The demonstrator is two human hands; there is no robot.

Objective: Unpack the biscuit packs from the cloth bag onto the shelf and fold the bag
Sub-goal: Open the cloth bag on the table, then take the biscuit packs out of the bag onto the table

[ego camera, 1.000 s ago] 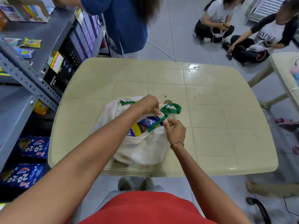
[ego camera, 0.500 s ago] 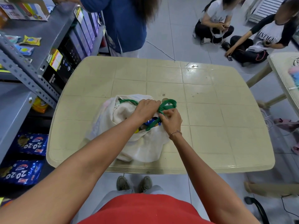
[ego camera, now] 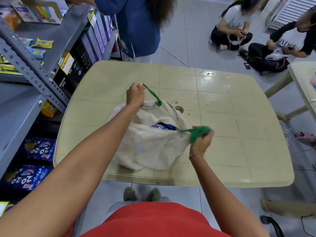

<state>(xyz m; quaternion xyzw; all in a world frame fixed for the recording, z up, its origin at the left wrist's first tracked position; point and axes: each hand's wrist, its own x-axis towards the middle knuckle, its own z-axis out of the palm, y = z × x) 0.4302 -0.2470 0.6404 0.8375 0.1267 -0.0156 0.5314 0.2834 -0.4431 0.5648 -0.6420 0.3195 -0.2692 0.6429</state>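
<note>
1. Step in hand, as I read it: opening the mouth of the cloth bag (ego camera: 150, 144) so the biscuit packs can come out. The bag sits slumped on the desk (ego camera: 230, 117), near its front-left part.
2. Left hand (ego camera: 136, 96) has its fingers clamped on one green handle (ego camera: 153, 94), pulled taut up and away toward the far-left. Right hand (ego camera: 201, 141) has its fingers curled round the other green handle (ego camera: 198, 132), bunched in the fist, pulled to the right.
3. One blue biscuit pack (ego camera: 163, 126) shows in the gap between the handles (any others are hidden under the cloth, count unknown).
4. To do it well: keep the two pulls opposed and level so the mouth widens without dragging the bag toward the desk edge. Don't lift it, since the packs could shift or tip out.
5. Once the mouth stays open, free one hand to reach in while the other holds its handle for tension. The shelf (ego camera: 25, 103) is on the left, so the left hand looks the natural carrier (judgement only).
6. Difference from half a second ago: both hands were together at the middle of the bag, working at the joined green handles. Now they are well apart with one handle each.
7. The bag mouth is also wider, and the cloth is stretched rightward.
</note>
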